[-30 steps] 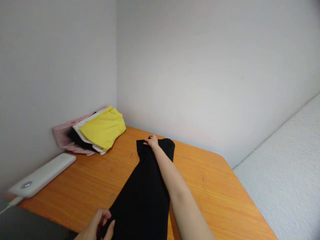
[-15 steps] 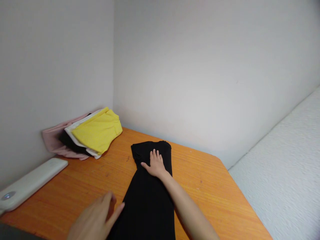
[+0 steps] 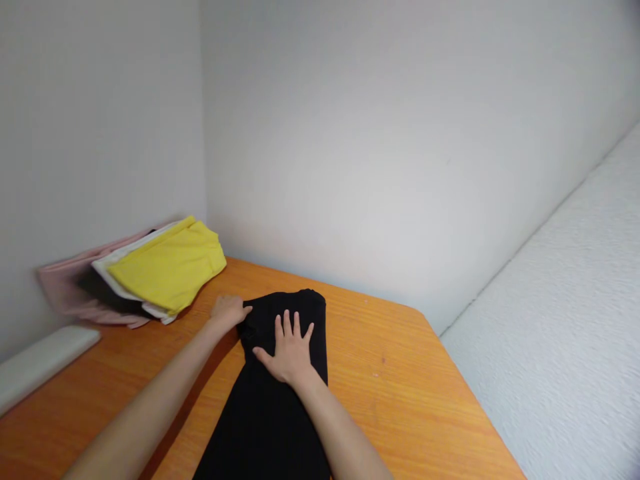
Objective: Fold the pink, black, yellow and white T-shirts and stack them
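Observation:
A long black garment [image 3: 265,427] lies folded narrow on the wooden table, its far end wider and its near end running out of the bottom of the view. My right hand [image 3: 287,350] rests flat on its upper part, fingers spread. At the far left corner of the cloth, my left hand [image 3: 229,312] has its fingers curled, with the thumb over the edge, gripping it. Most of the left fingers are hidden behind the hand.
Against the left wall sits a stack of folded clothes, a yellow garment [image 3: 173,263] on top, with white, black and pink [image 3: 65,293] ones beneath. A white elongated device [image 3: 47,360] lies nearer. The table [image 3: 400,387] meets a white wall at the back.
My left hand has gone from the garment's near left side to its far left corner. The right hand has come back from the far edge and flattened out. The view has turned rightward.

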`<state>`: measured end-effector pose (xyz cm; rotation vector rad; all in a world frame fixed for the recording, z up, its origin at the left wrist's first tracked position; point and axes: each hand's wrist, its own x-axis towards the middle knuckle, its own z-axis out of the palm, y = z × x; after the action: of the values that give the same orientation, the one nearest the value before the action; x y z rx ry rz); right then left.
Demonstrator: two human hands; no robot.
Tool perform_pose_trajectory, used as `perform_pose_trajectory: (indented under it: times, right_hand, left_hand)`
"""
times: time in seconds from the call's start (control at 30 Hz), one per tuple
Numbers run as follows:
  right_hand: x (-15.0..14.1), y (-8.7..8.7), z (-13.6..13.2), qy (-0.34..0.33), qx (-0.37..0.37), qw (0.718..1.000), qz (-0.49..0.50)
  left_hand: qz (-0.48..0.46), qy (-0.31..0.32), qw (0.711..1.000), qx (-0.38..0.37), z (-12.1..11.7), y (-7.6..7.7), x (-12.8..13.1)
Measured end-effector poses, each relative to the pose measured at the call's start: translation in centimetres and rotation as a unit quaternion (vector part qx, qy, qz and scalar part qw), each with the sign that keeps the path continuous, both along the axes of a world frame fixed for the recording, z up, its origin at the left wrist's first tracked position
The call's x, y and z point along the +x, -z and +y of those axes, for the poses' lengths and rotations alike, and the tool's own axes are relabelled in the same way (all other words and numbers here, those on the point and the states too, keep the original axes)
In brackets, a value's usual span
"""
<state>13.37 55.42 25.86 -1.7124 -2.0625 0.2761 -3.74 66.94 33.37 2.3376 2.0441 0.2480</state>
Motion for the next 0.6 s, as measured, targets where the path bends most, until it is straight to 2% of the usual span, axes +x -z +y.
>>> perform_pose_trajectory:
  times: [0.13,0.23,0.3,0.37,0.47,0.53,0.6]
  right_hand:
    - [0.3,-0.3,0.1,-0.002,0.000,1.000,0.007]
    - [0.4,-0.6,0.0,-0.003,0.009,1.000,0.018]
    - [0.1,-0.9,-0.5,-0.009,0.019,0.999,0.030]
    - [-0.5,-1.1,-1.6,-0.028,0.029,0.998,0.044]
    - [-1.5,-1.2,-4.2,-0.061,0.031,0.995,0.066]
    - [-1.9,-1.2,-6.2,-0.083,0.037,0.993,0.075]
    - [-2.0,-1.2,-8.2,-0.115,0.057,0.989,0.073]
  left_hand:
    - [0.033,-0.039,0.998,-0.032,1.2,-1.5,0.7]
    - [0.024,-0.029,0.999,-0.020,1.6,-2.7,2.4]
    - [0.008,-0.008,1.000,-0.006,1.7,-2.9,4.2]
    - [-0.014,0.037,0.999,-0.010,1.4,-2.4,6.0]
    - [-0.039,0.150,0.987,-0.050,0.3,-0.6,7.9]
    - [-0.034,0.225,0.971,-0.074,-1.0,1.0,8.1]
    - [-0.015,0.272,0.959,-0.080,-2.7,2.5,7.8]
